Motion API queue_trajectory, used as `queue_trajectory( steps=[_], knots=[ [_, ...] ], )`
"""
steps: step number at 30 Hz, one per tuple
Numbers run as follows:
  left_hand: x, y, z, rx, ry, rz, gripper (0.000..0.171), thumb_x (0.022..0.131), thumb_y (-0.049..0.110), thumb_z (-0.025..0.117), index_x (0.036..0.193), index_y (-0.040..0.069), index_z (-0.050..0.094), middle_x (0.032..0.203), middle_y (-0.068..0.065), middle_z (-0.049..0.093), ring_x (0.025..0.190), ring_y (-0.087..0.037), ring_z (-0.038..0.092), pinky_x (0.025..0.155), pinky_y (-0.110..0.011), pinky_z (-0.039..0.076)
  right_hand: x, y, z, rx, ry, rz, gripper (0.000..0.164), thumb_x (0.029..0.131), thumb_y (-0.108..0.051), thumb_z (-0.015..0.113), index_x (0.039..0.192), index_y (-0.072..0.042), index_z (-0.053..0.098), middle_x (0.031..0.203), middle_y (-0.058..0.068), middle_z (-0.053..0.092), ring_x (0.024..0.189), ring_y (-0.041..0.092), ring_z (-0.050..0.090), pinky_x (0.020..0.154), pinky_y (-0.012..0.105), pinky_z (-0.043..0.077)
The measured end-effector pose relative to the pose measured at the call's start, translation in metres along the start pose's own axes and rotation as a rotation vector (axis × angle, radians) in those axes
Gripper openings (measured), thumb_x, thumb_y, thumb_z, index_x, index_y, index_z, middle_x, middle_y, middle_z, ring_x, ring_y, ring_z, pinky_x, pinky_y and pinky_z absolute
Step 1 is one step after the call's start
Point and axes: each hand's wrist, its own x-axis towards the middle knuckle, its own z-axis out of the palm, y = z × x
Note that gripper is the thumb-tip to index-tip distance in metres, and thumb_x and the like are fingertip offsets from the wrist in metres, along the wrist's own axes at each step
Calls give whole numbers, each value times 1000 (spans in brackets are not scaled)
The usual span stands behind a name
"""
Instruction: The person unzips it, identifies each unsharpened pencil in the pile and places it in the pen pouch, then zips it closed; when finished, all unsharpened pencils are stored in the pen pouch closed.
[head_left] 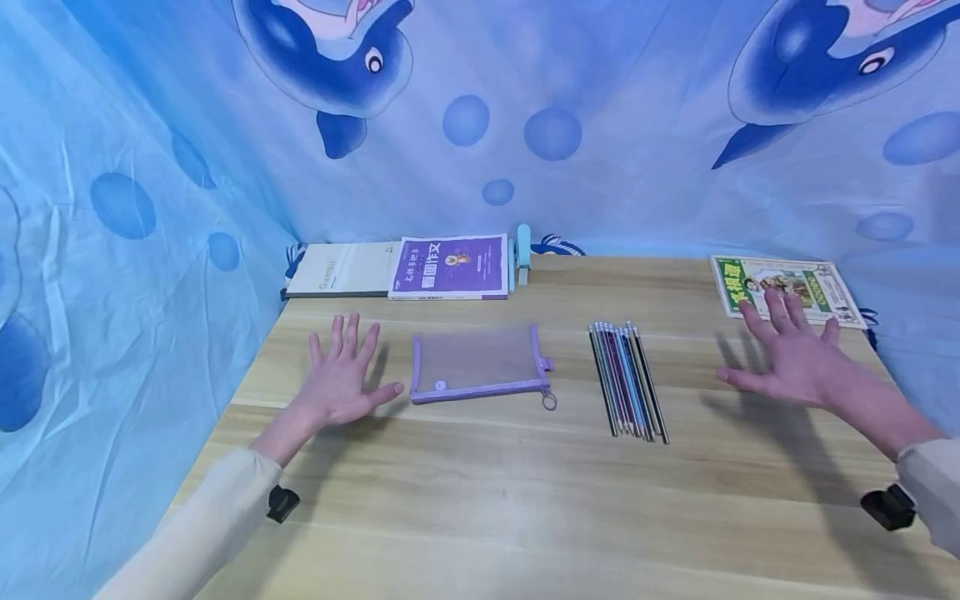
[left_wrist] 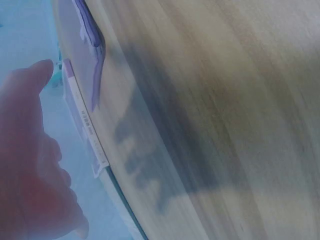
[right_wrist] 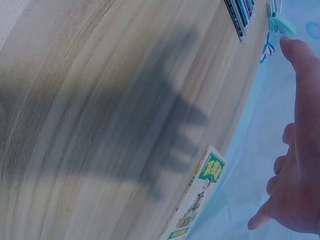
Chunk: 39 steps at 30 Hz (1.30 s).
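The purple see-through pouch [head_left: 476, 362] lay on the table between the two hands, closer to the left one. It looked flat, so I guess it had little or nothing inside.

A big blue cloth [head_left: 637, 200] hung behind and down the left side, maybe to hide the room. The wooden table [head_left: 510, 517] held everything up. Along its far edge, a pale book [head_left: 341, 268] and a purple book [head_left: 450, 267] lay side by side, and a green book [head_left: 813, 279] lay near the far right corner. They were probably put there to be out of the way.

The left hand [head_left: 341, 379] and the right hand [head_left: 802, 362] were well apart, with fingers spread and nothing in them. Shadows showed on the wood, so both seemed to be up above it, perhaps so as not to bump anything.

The pencils [head_left: 627, 379] lay in a neat row right of the pouch, maybe so each was easy to see. A light blue stapler-like thing [head_left: 522, 250] was beside the purple book. Smallest was the ring [head_left: 550, 401] at the pouch's corner, perhaps for pulling the zip.
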Motion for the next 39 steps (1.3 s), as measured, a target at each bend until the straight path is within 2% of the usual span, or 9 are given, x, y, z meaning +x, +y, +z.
queue_trajectory(
  steps=[3, 5, 8, 10, 12, 17, 22, 29, 39],
  knots=[
    [2, 2, 1, -25, 31, 12, 101, 91, 61, 57, 156, -5, 16, 159, -32, 2, 145, -50, -2, 110, -73, 0, 2, -5, -2, -1, 7, -16, 110, 90, -62, 60, 158, 0, -1, 155, 33, -18, 141, 53, -16, 94, 86, -1],
    [3, 5, 2, -77, 75, 22, 91, 93, 50, 63, 153, -8, 25, 156, -34, 19, 140, -52, 26, 110, -71, 19, 3, -13, -3, -6, 48, -61, 104, 92, -53, 63, 156, 6, 6, 154, 40, 0, 138, 59, 17, 99, 83, 13],
    [4, 12, 6, -190, 141, 25, 72, 92, 28, 69, 142, -13, 40, 135, -33, 52, 102, -42, 64, 94, -57, 50, 8, -35, -1, 61, 143, -131, 83, 95, -32, 67, 151, 13, 25, 132, 42, 46, 84, 41, 66, 77, 56, 56],
    [4, 17, 10, -295, 146, -10, 59, 90, 18, 70, 135, -14, 48, 118, -30, 63, 82, -35, 69, 81, -49, 58, 17, -55, 5, 166, 198, -194, 65, 94, -18, 68, 142, 15, 38, 108, 36, 62, 58, 26, 63, 54, 36, 58],
    [4, 22, 16, -389, 125, -74, 52, 90, 13, 68, 130, -14, 51, 107, -27, 68, 79, -32, 69, 77, -44, 59, 29, -82, 11, 327, 196, -233, 53, 93, -9, 67, 135, 14, 47, 92, 26, 68, 56, 19, 62, 45, 24, 52],
    [9, 36, 27, -542, 79, -241, 49, 87, 12, 66, 127, -14, 53, 105, -21, 65, 93, -33, 63, 85, -44, 56, 66, -155, 31, 618, 35, -286, 46, 91, -6, 68, 129, 14, 52, 92, 14, 69, 73, 23, 67, 62, 30, 58],
    [20, 54, 31, -584, 48, -282, 57, 83, 14, 69, 129, -15, 51, 107, -21, 58, 95, -33, 55, 87, -46, 52, 99, -200, 44, 615, -138, -167, 64, 92, -19, 69, 142, 11, 42, 112, 21, 65, 93, 28, 65, 80, 40, 57],
    [31, 69, 29, -602, 27, -297, 58, 82, 15, 68, 129, -14, 51, 106, -21, 56, 95, -32, 54, 86, -45, 51, 115, -211, 51, 875, -321, 1, 77, 91, -5, 67, 152, 9, 22, 115, 29, 57, 73, 27, 68, 66, 38, 60],
    [29, 71, 25, -632, 28, -323, 64, 82, 16, 65, 136, -16, 48, 117, -29, 57, 106, -39, 53, 97, -50, 46, 118, -201, 62, 1209, -446, 0, 90, 90, 7, 62, 158, 3, 2, 110, 27, 55, 79, 28, 65, 76, 41, 60]
  ],
)
